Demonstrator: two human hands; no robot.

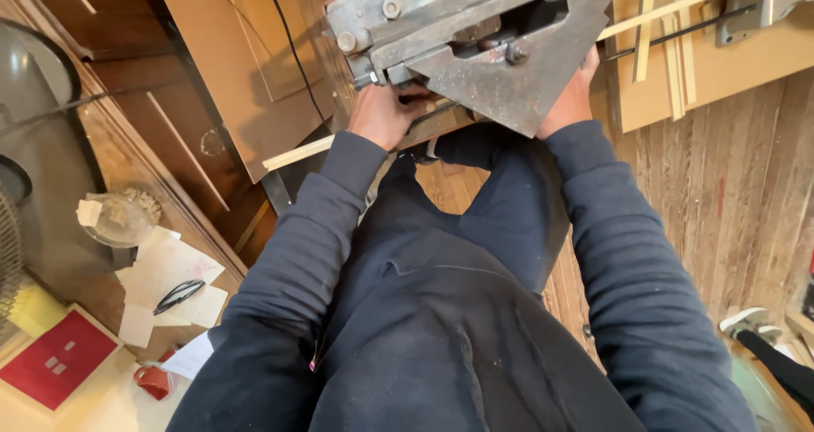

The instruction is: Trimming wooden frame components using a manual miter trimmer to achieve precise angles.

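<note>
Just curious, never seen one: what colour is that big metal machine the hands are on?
The metal machine is dull grey with rusty brown patches, seen in the head view.

Count: two hands (386, 114) (570, 101), one metal saw machine (492, 33), one pair of glasses (179, 295), one red booklet (56, 358), one glass jar (117, 218), one black cable (288, 42).

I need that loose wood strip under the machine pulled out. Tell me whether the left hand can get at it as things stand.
Probably yes. The left hand rests at the near edge of the grey metal machine, and the pale wood strip juts out just beside its wrist with nothing over it. Only the hand's own hold on the machine keeps it busy.
</note>
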